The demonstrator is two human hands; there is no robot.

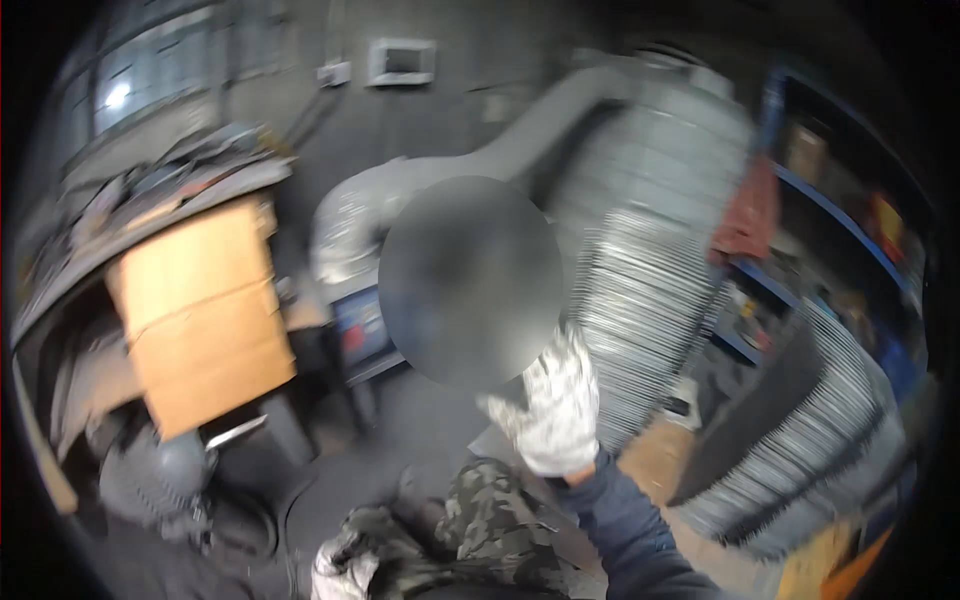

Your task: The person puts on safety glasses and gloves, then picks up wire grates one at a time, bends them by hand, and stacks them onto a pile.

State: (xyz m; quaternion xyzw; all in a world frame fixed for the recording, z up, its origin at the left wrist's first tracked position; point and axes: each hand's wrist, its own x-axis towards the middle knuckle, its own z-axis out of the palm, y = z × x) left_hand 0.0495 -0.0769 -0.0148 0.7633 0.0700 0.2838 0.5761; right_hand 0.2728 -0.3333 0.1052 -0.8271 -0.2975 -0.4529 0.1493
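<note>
My right hand (560, 410), in a whitish glove with dark marks, is raised in front of me. Its thumb stands apart from the stretched fingers, and nothing shows in it. Just to its right rises a tall stack of thin, metallic-looking sheets (645, 310); I cannot tell whether the hand touches it. A round grey blur hides what lies beyond the fingertips. My left hand (342, 572), also in a whitish glove, is low at the bottom edge beside my camouflage trousers (495, 515). Its fingers are cut off or smeared.
At left, a cardboard sheet (205, 310) hangs against a cluttered bench (180, 215), with a grey rounded machine (165, 475) below. A wrapped duct (440, 172) runs behind. At right stand another leaning stack (800, 470) and a blue-framed shelf (835, 205) with a red cloth (748, 212).
</note>
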